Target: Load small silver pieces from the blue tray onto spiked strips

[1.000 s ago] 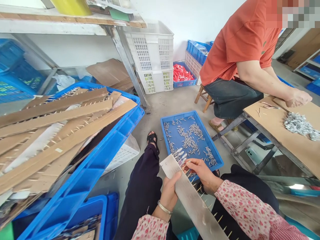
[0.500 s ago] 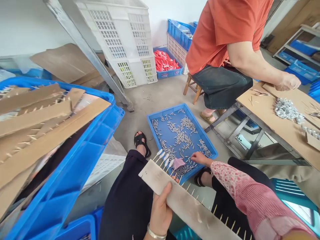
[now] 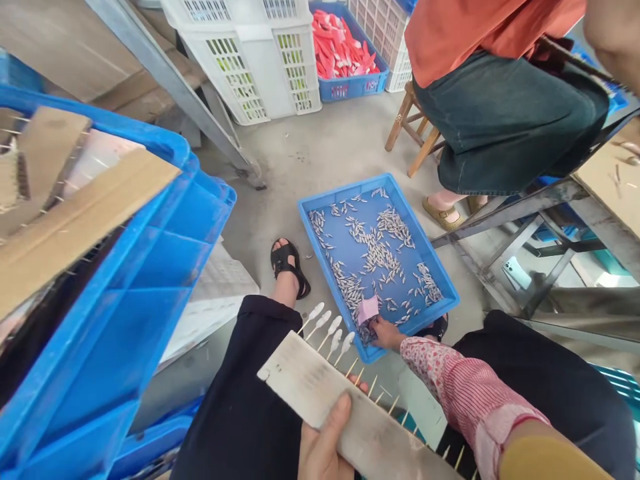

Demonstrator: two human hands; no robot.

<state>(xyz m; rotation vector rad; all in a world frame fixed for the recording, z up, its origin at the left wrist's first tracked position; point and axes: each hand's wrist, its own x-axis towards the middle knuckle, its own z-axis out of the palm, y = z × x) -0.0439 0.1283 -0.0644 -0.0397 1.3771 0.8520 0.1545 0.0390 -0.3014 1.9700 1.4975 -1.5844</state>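
My left hand (image 3: 327, 433) grips a long pale board (image 3: 310, 380) from below, thumb on top. Thin wooden sticks stand out along the board's far edge, and several at its left end carry white spindle-shaped pieces (image 3: 335, 325). Beyond it, on the floor, lies a shallow blue tray (image 3: 327, 257) with many small grey-white pieces (image 3: 377, 250) scattered inside. My right hand (image 3: 387, 332) reaches into the tray's near corner, beside a pink scrap (image 3: 369, 309). Its fingers are closed together among the small pieces, and whatever they hold is too small to make out.
A large blue crate (image 3: 165, 267) with cardboard strips fills the left side. White baskets (image 3: 260, 73) and a bin of red items (image 3: 345, 50) stand at the back. A person in an orange top sits on a wooden stool (image 3: 400, 120), by a metal-framed table (image 3: 613, 180) at right.
The view has tilted down and closer to the tray. My right hand has moved from the tray's right part to its near corner by the pink scrap. My left hand still holds the board.
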